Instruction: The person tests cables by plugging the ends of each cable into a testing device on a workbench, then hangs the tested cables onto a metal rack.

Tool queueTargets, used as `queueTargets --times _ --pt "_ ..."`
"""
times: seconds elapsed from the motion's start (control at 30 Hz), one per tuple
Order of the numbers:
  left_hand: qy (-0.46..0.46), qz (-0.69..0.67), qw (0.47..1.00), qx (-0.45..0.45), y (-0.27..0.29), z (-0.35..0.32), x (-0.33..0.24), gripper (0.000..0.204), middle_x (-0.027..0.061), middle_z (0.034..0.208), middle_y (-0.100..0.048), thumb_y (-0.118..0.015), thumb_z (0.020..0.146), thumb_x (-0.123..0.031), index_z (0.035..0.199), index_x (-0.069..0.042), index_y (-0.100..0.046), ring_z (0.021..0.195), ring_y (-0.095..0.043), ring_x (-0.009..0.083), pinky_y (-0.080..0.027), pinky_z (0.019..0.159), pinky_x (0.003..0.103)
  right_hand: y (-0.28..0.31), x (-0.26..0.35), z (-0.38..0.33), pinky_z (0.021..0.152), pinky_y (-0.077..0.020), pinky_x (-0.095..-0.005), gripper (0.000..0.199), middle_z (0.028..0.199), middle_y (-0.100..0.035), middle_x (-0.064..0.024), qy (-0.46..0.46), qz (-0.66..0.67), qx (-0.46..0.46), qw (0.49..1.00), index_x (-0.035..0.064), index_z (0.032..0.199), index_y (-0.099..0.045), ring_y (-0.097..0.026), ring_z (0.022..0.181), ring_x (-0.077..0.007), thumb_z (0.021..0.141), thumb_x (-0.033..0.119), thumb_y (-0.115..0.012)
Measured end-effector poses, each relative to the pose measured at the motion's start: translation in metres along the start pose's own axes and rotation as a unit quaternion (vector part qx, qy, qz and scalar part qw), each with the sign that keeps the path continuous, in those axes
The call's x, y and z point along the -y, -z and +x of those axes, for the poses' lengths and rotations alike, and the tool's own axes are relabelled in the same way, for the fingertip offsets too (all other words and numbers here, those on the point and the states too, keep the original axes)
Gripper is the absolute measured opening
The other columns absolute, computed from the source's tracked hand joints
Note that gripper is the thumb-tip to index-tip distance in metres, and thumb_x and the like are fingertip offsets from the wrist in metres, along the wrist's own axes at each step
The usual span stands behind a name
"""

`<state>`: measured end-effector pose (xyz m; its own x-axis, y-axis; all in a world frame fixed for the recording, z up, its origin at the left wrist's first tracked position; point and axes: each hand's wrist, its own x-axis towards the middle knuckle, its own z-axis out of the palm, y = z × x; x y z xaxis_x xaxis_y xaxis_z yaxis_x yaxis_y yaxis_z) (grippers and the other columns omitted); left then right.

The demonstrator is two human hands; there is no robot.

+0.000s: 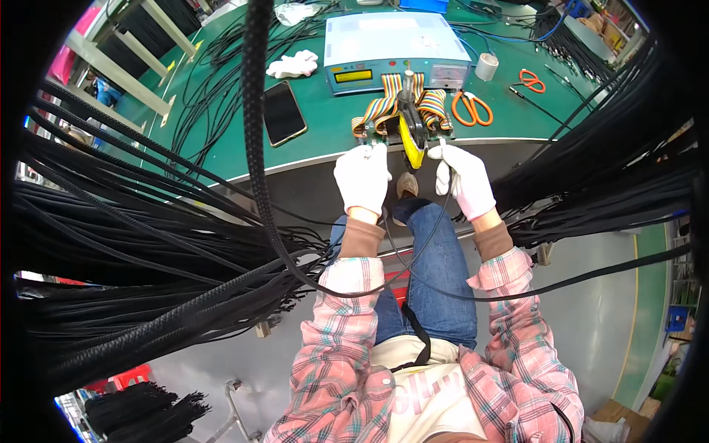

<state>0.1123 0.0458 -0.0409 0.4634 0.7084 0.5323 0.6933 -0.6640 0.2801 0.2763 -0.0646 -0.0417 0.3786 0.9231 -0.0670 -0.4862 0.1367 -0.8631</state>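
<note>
My left hand [361,179], in a white glove, is closed around one end of a thin black cable, right by a small connector board [360,138] at the table's front edge. My right hand [465,179], gloved too, pinches the cable's other end at the matching board on the right. Between the hands the thin black cable [444,214] hangs in a loop over my lap. A clamp with a yellow handle [411,142] stands between the boards. Rainbow ribbon cables [380,111] run from the boards to a pale blue tester box [397,40]. My fingers hide the cable ends.
On the green table [317,111] lie a phone [284,113], a crumpled white glove [293,65], orange-handled scissors [473,109], smaller orange-handled snips [532,81] and a white tape roll [487,66]. Thick bundles of black cables [133,244] hang on both sides. One braided cable crosses before me.
</note>
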Motion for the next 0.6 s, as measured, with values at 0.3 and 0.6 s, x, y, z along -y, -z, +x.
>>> queueTargets --times 0.3,0.6 --pt "0.382 -0.632 0.671 0.065 -0.008 -0.035 0.015 0.036 0.0068 0.055 -0.062 -0.054 0.097 -0.029 0.090 0.002 -0.072 0.034 -0.034 0.0089 -0.023 0.035 0.023 0.002 0.000 0.005 0.043 -0.0382 -0.0251 0.025 0.056 -0.054 -0.0048 -0.029 0.005 -0.007 1.000 -0.0034 0.097 -0.068 -0.047 0.044 -0.0137 0.094 0.014 -0.050" --pt "0.284 -0.563 0.700 0.336 -0.013 -0.127 -0.018 0.030 0.0102 0.078 -0.069 -0.055 0.093 -0.020 0.089 0.006 -0.070 0.047 -0.056 0.0151 -0.044 0.047 0.025 -0.003 0.002 0.011 0.042 -0.0393 -0.0246 0.024 0.057 -0.056 -0.0057 -0.029 0.035 -0.050 0.998 -0.0039 0.096 -0.068 -0.049 0.044 -0.0145 0.093 0.012 -0.051"
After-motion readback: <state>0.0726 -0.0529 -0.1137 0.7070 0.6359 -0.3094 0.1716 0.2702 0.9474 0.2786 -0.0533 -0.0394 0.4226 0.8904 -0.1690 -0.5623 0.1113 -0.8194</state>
